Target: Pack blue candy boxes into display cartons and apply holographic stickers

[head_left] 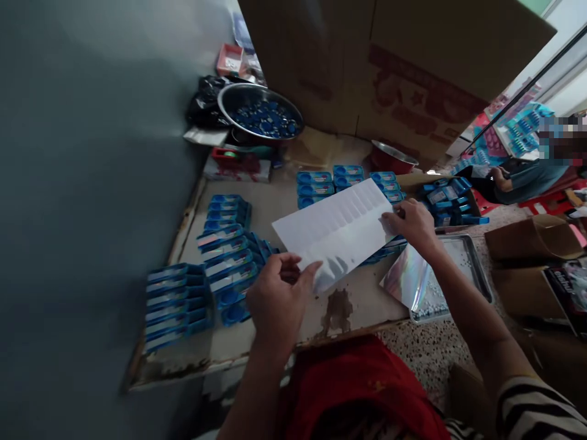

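I hold a white rectangular sheet (337, 232) with faint rows of small labels above a low wooden board (275, 333). My left hand (279, 296) pinches the sheet's near corner, fingers closed on it. My right hand (411, 223) grips its far right edge. Stacks of blue packaged items (220, 256) lie on the board to the left of and beyond the sheet.
A metal bowl of blue round pieces (261, 113) stands at the back. A large cardboard box (389, 67) rises behind the board. A metal tray (458, 275) with a shiny foil sheet (408, 281) lies at right. Another person (527, 174) sits far right.
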A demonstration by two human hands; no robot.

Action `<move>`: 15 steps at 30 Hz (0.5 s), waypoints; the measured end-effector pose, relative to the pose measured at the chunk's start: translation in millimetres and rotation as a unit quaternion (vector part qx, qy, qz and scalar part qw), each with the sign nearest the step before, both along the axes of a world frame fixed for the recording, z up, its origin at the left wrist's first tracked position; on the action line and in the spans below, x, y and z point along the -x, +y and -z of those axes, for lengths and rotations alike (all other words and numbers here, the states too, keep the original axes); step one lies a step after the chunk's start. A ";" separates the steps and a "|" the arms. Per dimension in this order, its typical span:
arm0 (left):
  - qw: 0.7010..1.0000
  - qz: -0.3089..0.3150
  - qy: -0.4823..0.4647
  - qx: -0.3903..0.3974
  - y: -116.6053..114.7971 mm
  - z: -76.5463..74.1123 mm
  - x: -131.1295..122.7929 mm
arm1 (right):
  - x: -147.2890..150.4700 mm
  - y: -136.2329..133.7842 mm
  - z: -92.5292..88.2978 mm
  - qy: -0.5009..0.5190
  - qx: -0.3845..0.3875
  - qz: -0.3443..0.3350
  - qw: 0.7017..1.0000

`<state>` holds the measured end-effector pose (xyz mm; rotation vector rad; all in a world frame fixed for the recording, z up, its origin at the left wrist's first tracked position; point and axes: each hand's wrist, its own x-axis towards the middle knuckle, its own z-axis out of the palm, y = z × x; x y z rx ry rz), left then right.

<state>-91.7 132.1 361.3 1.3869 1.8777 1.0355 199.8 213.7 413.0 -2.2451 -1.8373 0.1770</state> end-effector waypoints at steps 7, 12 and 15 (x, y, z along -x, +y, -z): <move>0.988 -0.037 0.145 -0.033 6.7 -0.2 -5.1 | -4.3 3.4 9.6 -0.007 0.000 0.027 1.000; 0.981 -0.058 0.179 -0.043 8.3 0.9 -15.1 | -4.2 -0.8 14.3 -0.077 -0.020 -0.038 0.996; 0.979 -0.065 0.181 -0.067 7.3 2.9 -20.7 | -3.8 -4.2 23.7 -0.105 -0.060 -0.079 0.989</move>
